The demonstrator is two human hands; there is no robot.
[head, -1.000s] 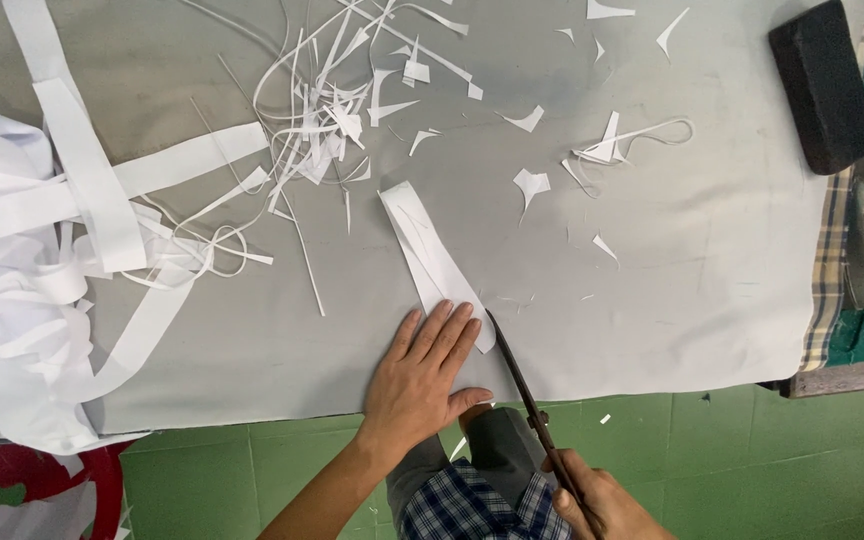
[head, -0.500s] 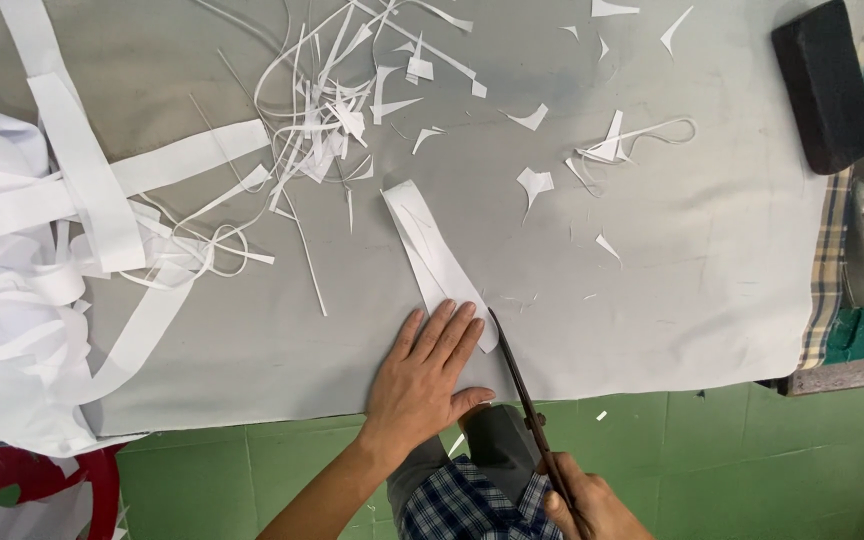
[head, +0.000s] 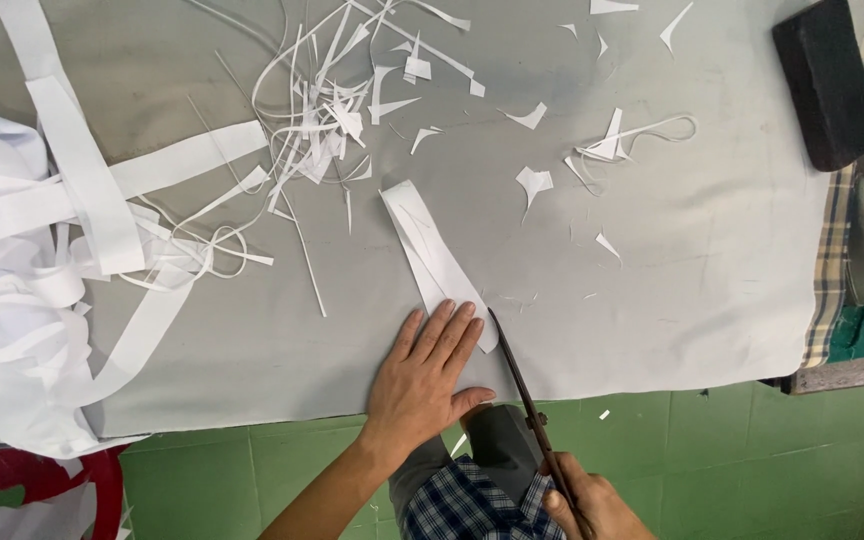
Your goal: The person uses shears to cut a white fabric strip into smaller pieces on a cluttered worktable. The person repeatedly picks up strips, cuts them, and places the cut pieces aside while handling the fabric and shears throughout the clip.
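At table's near edge, centre: white fabric strip (head: 432,255), thin, limp, light; likely to slide on grey cloth (head: 652,270), so best pinned flat at its near end. Left hand (head: 427,385) does that, fingers spread flat on it. Right hand (head: 592,505), at 5 o'clock, closed round scissors (head: 522,375), blades nearly closed w/ tips beside strip. Offcut pile (head: 332,110) at 11; dark block (head: 827,80) at 2.

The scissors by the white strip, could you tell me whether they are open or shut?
Shut: the scissors show as one thin dark line along the right edge of the strip.
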